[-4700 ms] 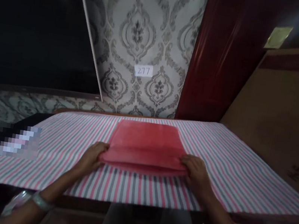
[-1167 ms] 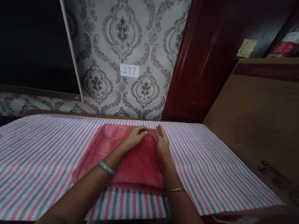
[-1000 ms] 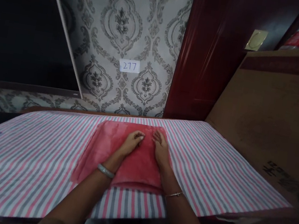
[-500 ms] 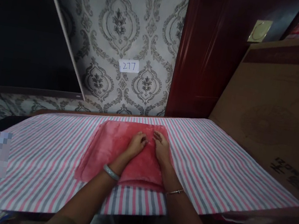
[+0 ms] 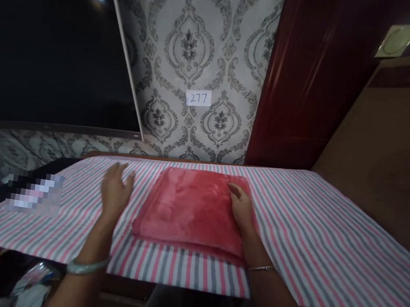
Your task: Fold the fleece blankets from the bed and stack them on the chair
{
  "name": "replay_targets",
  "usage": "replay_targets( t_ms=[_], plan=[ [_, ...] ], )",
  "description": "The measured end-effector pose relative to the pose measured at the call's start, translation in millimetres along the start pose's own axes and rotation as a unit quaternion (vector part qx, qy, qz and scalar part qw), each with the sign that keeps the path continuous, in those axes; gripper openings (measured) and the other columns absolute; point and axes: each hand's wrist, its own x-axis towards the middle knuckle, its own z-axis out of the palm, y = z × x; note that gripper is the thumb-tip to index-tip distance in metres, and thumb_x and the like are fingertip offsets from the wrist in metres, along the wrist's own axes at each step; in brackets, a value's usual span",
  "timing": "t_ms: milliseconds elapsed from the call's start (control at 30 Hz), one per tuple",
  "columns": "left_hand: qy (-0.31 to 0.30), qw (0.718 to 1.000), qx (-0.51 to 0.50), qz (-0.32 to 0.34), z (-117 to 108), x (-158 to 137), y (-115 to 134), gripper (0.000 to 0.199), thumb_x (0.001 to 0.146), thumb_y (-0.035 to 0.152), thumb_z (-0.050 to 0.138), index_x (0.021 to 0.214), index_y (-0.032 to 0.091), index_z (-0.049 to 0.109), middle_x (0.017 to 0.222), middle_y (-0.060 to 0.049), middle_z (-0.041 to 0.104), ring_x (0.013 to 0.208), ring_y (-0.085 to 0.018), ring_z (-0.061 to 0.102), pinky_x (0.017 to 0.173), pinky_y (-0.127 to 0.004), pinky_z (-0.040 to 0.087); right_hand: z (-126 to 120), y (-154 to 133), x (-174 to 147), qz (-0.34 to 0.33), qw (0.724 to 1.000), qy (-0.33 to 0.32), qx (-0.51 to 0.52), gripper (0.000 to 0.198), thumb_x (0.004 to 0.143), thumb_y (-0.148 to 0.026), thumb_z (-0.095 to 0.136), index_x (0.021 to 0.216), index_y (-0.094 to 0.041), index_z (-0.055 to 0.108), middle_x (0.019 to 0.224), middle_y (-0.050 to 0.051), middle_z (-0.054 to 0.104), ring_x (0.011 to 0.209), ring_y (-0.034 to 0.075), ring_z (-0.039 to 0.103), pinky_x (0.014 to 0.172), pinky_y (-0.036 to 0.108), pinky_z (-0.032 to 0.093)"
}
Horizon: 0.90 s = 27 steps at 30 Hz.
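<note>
A pinkish-red plush cloth (image 5: 192, 208), folded into a flat, layered rectangle, lies on a striped tablecloth (image 5: 294, 230) in the middle of the view. To its left, my left hand (image 5: 115, 191) is raised over the stripes, thumb and fingers apart, holding nothing and not touching the plush cloth. My right hand (image 5: 242, 208) rests by the cloth's right edge, near the far corner. Its fingers are slightly bent and loose, with no fabric visibly pinched in them. A pale green bangle circles my left wrist, and a thin metal bracelet my right.
A large dark screen (image 5: 50, 46) stands at the back left. Behind the table are patterned wallpaper with a paper label (image 5: 199, 97) reading 277 and a dark red panel (image 5: 297, 85). A big cardboard box (image 5: 402, 138) stands at the right. Assorted items (image 5: 33, 277) lie below the left edge.
My left hand has moved off the plush cloth to the left and opened. My right hand stays near the cloth's right edge. The camera has turned left, shifting the scene rightward.
</note>
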Motion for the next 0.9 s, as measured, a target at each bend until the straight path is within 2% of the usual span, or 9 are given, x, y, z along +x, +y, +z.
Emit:
replay_targets(
  t_ms=[67, 133, 233, 300, 400, 500, 633, 767, 900],
  plan=[
    [-0.038, 0.997, -0.016, 0.061, 22.7, 4.1, 25.1, 0.044, 0.095, 0.037, 0.046, 0.134, 0.018, 0.057, 0.146, -0.013, 0.053, 0.140, -0.027, 0.044, 0.115, -0.042, 0.038, -0.7, -3.2, 5.7, -0.002, 1.000, -0.005, -0.028, 0.041, 0.076, -0.026, 0.048, 0.109, -0.016, 0.071, 0.114, 0.011, 0.072, 0.106, 0.026, 0.066, 0.103, 0.048, 0.049],
    [-0.104, 0.988, -0.030, 0.115, 50.1, 11.5, 58.2, 0.048, 0.095, 0.036, 0.049, 0.139, 0.020, 0.054, 0.151, -0.013, 0.049, 0.144, -0.028, 0.040, 0.117, -0.045, 0.035, 1.0, -12.7, 17.6, -0.008, 0.998, -0.012, -0.061, 0.040, 0.076, -0.025, 0.049, 0.109, -0.017, 0.071, 0.111, 0.011, 0.072, 0.105, 0.027, 0.066, 0.102, 0.048, 0.049],
    [-0.187, 0.976, -0.010, 0.108, 83.0, 29.1, 98.3, 0.051, 0.097, 0.037, 0.047, 0.144, 0.018, 0.050, 0.155, -0.017, 0.044, 0.146, -0.031, 0.036, 0.117, -0.051, 0.032, 13.1, -36.1, 42.3, -0.033, 0.993, -0.025, -0.110, 0.040, 0.079, -0.026, 0.053, 0.114, -0.018, 0.071, 0.122, 0.012, 0.068, 0.115, 0.028, 0.062, 0.108, 0.048, 0.043],
    [-0.224, 0.971, 0.019, 0.083, 97.4, 39.6, 107.6, 0.051, 0.099, 0.037, 0.042, 0.146, 0.018, 0.048, 0.158, -0.017, 0.039, 0.148, -0.031, 0.033, 0.118, -0.055, 0.028, 26.3, -49.1, 55.4, -0.052, 0.981, -0.036, -0.182, 0.041, 0.085, -0.028, 0.053, 0.122, -0.018, 0.069, 0.133, 0.013, 0.062, 0.126, 0.030, 0.054, 0.113, 0.049, 0.037],
    [-0.267, 0.961, 0.059, 0.046, 114.0, 44.0, 94.2, 0.048, 0.098, 0.038, 0.042, 0.142, 0.023, 0.053, 0.155, -0.015, 0.044, 0.147, -0.032, 0.034, 0.118, -0.061, 0.022, 41.5, -47.7, 58.5, -0.055, 0.943, -0.048, -0.324, 0.041, 0.092, -0.034, 0.053, 0.129, -0.021, 0.065, 0.142, 0.014, 0.055, 0.137, 0.036, 0.042, 0.115, 0.060, 0.025],
    [-0.289, 0.954, 0.072, 0.010, 129.1, 38.5, 64.6, 0.047, 0.099, 0.042, 0.038, 0.139, 0.025, 0.057, 0.152, -0.015, 0.048, 0.144, -0.036, 0.037, 0.111, -0.067, 0.031, 41.1, -23.8, 46.6, -0.045, 0.907, -0.079, -0.412, 0.040, 0.093, -0.035, 0.054, 0.129, -0.022, 0.065, 0.140, 0.016, 0.056, 0.136, 0.038, 0.041, 0.113, 0.068, 0.017],
    [-0.310, 0.948, 0.069, -0.021, 144.7, 36.5, 37.6, 0.055, 0.099, 0.049, 0.029, 0.146, 0.030, 0.050, 0.160, -0.010, 0.038, 0.139, -0.038, 0.043, 0.105, -0.057, 0.042, 29.5, -0.9, 36.7, -0.043, 0.886, -0.103, -0.449, 0.043, 0.096, -0.036, 0.051, 0.134, -0.020, 0.062, 0.142, 0.016, 0.056, 0.135, 0.037, 0.044, 0.113, 0.065, 0.019],
    [-0.317, 0.946, 0.067, -0.035, 149.6, 41.1, 32.5, 0.053, 0.098, 0.049, 0.034, 0.146, 0.032, 0.051, 0.160, -0.006, 0.039, 0.136, -0.038, 0.047, 0.106, -0.055, 0.043, 25.6, -8.5, 39.5, -0.010, 0.869, -0.129, -0.478, 0.046, 0.099, -0.036, 0.044, 0.140, -0.019, 0.058, 0.147, 0.014, 0.051, 0.137, 0.035, 0.041, 0.115, 0.061, 0.020],
    [-0.314, 0.946, 0.065, -0.052, 145.4, 42.2, 32.4, 0.053, 0.100, 0.043, 0.028, 0.148, 0.032, 0.048, 0.161, -0.003, 0.037, 0.137, -0.035, 0.047, 0.107, -0.052, 0.044, 24.6, -20.6, 39.9, 0.008, 0.834, -0.160, -0.529, 0.049, 0.103, -0.035, 0.033, 0.146, -0.022, 0.051, 0.151, 0.009, 0.047, 0.141, 0.029, 0.037, 0.116, 0.055, 0.022]
  ],
)
